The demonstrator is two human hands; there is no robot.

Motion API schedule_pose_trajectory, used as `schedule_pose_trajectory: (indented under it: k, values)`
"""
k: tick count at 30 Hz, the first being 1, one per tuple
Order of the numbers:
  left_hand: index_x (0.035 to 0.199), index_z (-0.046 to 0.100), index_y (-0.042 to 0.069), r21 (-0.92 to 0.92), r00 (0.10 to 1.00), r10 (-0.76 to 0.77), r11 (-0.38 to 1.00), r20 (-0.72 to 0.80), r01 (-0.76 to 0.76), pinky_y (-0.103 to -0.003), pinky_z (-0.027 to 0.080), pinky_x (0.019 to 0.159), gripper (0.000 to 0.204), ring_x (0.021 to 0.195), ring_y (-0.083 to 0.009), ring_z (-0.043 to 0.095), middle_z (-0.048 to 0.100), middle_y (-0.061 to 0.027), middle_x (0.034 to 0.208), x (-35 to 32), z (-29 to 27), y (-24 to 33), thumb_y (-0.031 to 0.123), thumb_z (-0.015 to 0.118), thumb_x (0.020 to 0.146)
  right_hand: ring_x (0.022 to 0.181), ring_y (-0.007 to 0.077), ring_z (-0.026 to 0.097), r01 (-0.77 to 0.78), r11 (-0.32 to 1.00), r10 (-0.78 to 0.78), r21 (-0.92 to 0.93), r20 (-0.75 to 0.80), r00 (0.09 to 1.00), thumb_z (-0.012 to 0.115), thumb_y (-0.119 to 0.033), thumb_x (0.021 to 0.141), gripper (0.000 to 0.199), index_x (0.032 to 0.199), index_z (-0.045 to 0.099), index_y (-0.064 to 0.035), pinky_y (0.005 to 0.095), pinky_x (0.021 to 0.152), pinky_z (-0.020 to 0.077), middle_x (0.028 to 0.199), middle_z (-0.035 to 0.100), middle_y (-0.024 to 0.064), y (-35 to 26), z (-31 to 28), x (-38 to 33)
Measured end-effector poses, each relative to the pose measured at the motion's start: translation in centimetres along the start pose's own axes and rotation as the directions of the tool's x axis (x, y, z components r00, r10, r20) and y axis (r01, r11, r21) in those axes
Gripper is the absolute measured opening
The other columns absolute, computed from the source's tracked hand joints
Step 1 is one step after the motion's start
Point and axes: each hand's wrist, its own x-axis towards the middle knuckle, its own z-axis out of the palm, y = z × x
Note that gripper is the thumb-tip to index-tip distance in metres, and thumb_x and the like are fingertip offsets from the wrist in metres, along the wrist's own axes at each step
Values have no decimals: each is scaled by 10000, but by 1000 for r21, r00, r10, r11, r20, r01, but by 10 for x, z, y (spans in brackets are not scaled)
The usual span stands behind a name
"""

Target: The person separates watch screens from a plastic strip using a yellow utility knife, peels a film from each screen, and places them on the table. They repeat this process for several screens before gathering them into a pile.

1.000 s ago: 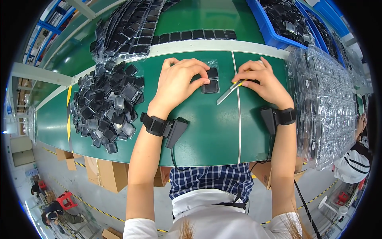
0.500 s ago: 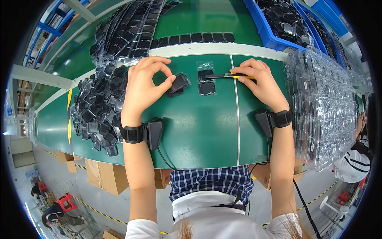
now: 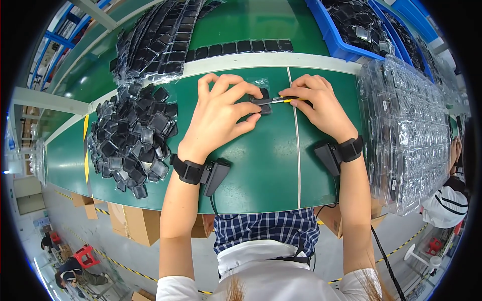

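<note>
Your left hand (image 3: 216,113) has swung back from the left, thumb and forefinger nearly together; whether they pinch anything, I cannot tell. Your right hand (image 3: 316,103) clamps thumb and finger on the yellow-handled tool (image 3: 288,99), so both hands now meet at the film-wrapped dark squares (image 3: 265,109) near the far edge of the workbench (image 3: 251,185). Beyond that edge lies a dark strip (image 3: 243,46)

A smooth green-topped bench (image 3: 256,175) carries a loose heap of black square film-wrapped pieces (image 3: 133,138) at left; a stack of clear moulded plastic trays (image 3: 401,135) at right; a short clear-film strip of black squares (image 3: 265,94) far-middle.
</note>
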Motion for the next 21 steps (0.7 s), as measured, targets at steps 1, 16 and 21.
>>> schedule_pose_trajectory:
  k: [1,16,21]
  values:
    - [891,805,164,0,999,12,1000,-40,-12,-467,325,1101,164,1186,-206,567,702,87,1163,1,1,0,210,859,744,1061,255,570,5,1000,-5,8,20,1000,726,-79,901,275,1165,772,-141,412,1066,386,1074,632,30,-1,-2,0]
    - [864,823,166,40,982,-163,985,-94,168,-442,318,1058,128,1146,-183,576,710,100,1083,5,24,-12,275,848,803,1106,241,577,-1,998,-3,55,74,997,722,-53,896,276,1136,786,-175,492,1181,307,1066,622,13,-5,1,1]
    - [836,811,184,-7,977,-197,980,-87,197,-480,306,1049,118,1157,-172,557,693,116,1067,5,29,-15,292,839,797,1131,214,593,-1,998,-2,56,54,999,701,-60,921,285,1161,778,-193,584,1265,162,1082,612,-11,-2,10,5]
